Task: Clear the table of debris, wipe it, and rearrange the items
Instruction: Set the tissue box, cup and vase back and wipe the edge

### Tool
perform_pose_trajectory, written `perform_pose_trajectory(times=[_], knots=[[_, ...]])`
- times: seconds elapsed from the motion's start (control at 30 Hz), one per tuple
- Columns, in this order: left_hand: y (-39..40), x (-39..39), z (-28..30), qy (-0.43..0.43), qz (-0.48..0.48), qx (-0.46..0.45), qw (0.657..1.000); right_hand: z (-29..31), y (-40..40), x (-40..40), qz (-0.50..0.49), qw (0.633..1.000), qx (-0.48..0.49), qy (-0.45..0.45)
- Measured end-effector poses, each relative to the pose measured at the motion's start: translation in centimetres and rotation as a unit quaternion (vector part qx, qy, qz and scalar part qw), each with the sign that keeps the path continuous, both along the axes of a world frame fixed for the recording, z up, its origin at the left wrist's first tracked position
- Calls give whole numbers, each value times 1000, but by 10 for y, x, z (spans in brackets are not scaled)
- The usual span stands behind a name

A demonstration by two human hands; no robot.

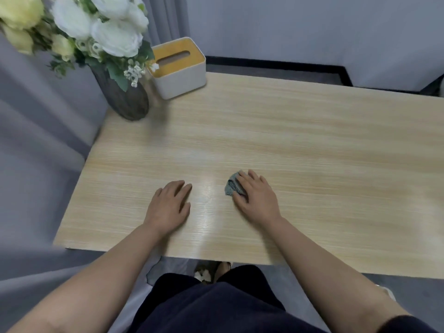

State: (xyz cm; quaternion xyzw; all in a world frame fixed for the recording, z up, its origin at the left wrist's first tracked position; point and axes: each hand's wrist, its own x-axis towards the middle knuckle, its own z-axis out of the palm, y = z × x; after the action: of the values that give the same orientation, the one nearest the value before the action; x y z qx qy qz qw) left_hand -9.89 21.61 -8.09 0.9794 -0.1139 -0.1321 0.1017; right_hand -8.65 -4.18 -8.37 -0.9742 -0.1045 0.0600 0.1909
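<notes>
Cloth point(231, 186): small grey wiping cloth with a dark patterned patch, bunched up, lying on the counter near the front middle; mostly covered by the right hand, only its left part showing past the fingers.
Right hand point(255, 197): palm down on top of the cloth, fingers fairly straight and pointing away and slightly left, pressing the cloth flat to the surface; cloth under the fingers and toward the thumb side.
Right grip: flat pressing hold, fingers laid over the cloth rather than curled round it.
Left hand point(169, 204): palm down on bare wood, left of the cloth and apart from it, a glossy strip of wood between the two hands.
Left grip: relaxed and spread, holding nothing.
Counter point(300, 140): light wood-grain top, a bright sheen running from between the hands toward the front edge.
Tissue box point(179, 68): white box with a yellow-brown lid and an oval slot, at the far left corner, well apart from the cloth.
Vase point(126, 98): dark ribbed vase just left of the tissue box, nearly touching it, near the left edge.
Flowers point(105, 25): white and pale yellow blooms with green leaves, spreading over the vase and partly in front of the tissue box.
Curtain point(36, 140): grey folds along the left side.
Clothing point(211, 306): dark garment at the front edge, below the counter.
</notes>
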Motion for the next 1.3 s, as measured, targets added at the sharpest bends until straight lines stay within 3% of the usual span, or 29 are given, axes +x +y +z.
perform_pose_trajectory(times=[0.23,0.5,0.63,0.97,1.17,1.3], knots=[[27,33,2,-12,135,-66,989,32,35,61,14,1000,24,-7],[81,75,23,-39,276,-219,935,68,139,121,15,990,134,34],[112,102,31,-32,301,-269,914,78,187,146,-22,968,237,76],[152,187,45,-90,280,-399,868,76,283,212,-73,950,292,81],[159,225,34,-40,267,-441,856,79,297,228,-103,925,360,68],[153,227,33,-48,289,-475,830,83,298,223,-106,915,383,69]])
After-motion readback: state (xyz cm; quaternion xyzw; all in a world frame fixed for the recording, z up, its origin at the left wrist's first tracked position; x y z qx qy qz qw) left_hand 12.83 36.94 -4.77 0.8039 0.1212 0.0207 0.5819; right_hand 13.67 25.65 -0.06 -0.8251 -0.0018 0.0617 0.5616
